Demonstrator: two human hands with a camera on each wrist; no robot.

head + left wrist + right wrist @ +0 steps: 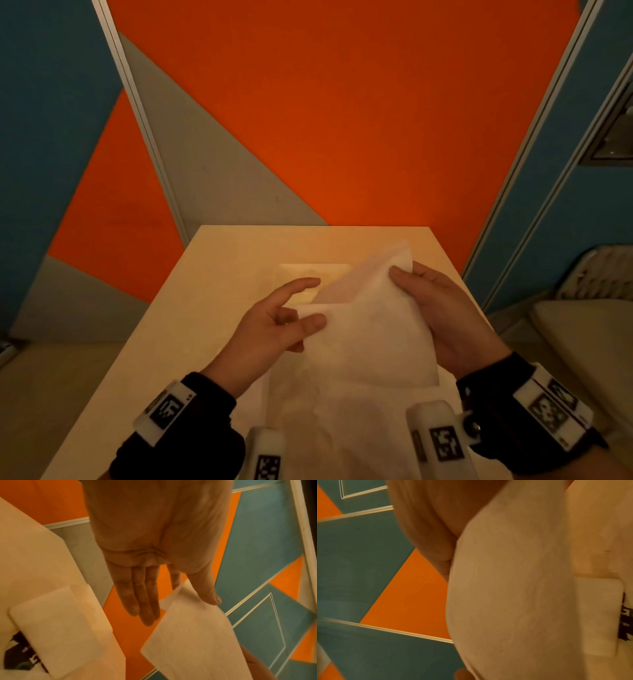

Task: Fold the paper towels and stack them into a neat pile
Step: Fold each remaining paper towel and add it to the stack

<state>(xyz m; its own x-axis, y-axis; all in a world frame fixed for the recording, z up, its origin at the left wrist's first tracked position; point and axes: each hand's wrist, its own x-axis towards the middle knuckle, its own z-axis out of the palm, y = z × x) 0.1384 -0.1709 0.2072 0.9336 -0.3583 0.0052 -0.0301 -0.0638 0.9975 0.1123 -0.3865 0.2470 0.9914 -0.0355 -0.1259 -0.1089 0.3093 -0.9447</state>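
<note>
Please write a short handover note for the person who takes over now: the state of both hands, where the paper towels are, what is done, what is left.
Left hand: thumb and index finger pinch the left corner of the held paper towel; other fingers straight.
Right hand: grips its right edge.
The towel is above the table, partly folded.
Folded towels lie flat further back; unfolded sheets lie nearer.
Left: finish this fold, stack it, fold the rest.

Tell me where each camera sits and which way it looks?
Head: on the person's head, looking forward and down at the table; left hand and right hand hold the paper towel.
Left wrist: looks along the left hand; its fingers show.
Right wrist: looks along the right hand; the towel fills the view.
Shared: all three show the towel.
</note>
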